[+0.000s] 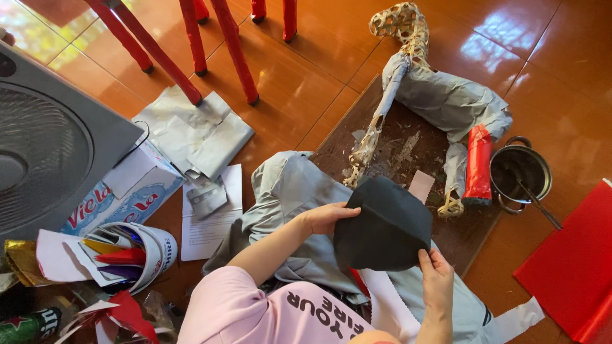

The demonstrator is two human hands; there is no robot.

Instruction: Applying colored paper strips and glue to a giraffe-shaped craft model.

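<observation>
I hold a sheet of black paper (382, 224) up over my lap with both hands. My left hand (325, 216) grips its left edge, thumb on top. My right hand (437, 275) pinches its lower right corner. Just beyond the paper, a woven-frame animal figure (433, 95) stands on a dark wooden board (401, 150). The figure is partly covered in grey paper, and one leg is wrapped in red paper (478, 165). A small pale paper piece (421, 186) lies on the board next to the black sheet.
A metal pot with a brush (519, 172) sits right of the board, beside a red sheet (570, 261). Grey paper sheets (191, 130) lie under red chair legs (236, 51). At left are a grey box fan (51, 140), a carton (127, 197) and a white bucket of coloured scraps (137, 251).
</observation>
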